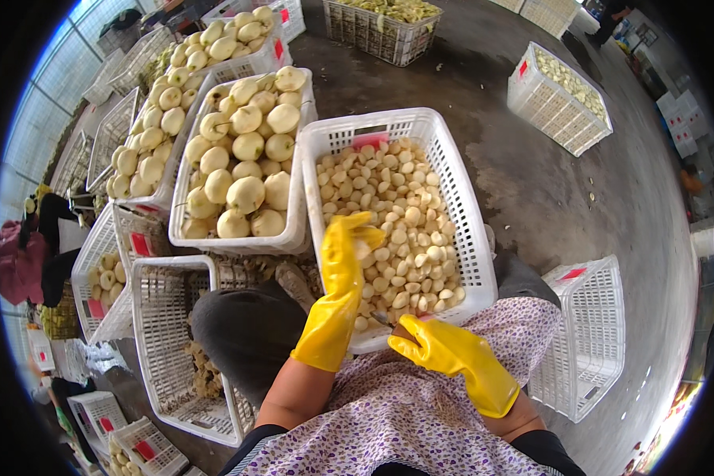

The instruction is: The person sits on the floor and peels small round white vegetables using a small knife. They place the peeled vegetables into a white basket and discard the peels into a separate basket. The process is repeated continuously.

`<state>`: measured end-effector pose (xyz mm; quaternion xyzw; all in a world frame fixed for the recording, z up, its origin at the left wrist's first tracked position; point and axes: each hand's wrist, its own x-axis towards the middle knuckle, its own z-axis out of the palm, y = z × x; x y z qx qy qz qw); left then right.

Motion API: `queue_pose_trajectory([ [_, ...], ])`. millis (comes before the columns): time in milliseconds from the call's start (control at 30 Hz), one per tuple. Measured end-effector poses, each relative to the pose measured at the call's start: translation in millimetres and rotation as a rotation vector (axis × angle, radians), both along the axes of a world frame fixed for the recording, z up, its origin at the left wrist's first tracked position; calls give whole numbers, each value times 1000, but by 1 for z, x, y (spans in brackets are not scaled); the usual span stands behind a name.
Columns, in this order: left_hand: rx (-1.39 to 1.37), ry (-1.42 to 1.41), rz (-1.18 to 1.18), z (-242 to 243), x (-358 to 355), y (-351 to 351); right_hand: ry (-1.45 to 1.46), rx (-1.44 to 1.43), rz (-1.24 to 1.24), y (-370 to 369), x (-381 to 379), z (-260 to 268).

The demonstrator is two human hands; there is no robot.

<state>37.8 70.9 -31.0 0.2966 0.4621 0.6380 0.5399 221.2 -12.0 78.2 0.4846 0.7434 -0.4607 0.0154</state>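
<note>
Both of my hands wear yellow rubber gloves. My left hand is over the left part of a white plastic crate filled with pale peeled fruit halves. Something pale and blurred lies at its fingers, perhaps a fruit piece; whether it is gripped is unclear. At the crate's near edge, my right hand is closed around the brown handle of a small tool, whose dark metal end points up and left over the fruit. The shape of that end is hard to make out. A second crate, with whole peeled pears, stands directly left.
More pears fill a crate farther left. A tilted crate with brown scraps lies by my left knee, and another crate stands right. Crates of peelings and pale pieces stand ahead. People are partly visible at the left edge and upper right.
</note>
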Motion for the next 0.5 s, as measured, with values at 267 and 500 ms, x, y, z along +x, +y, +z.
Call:
queue_pose_trajectory([
  [267, -45, 875, -319, -73, 68, 87, -42, -110, 3, 8, 30, -32],
  [500, -111, 1354, -558, -105, 87, 135, 214, -205, -19, 11, 51, -28],
])
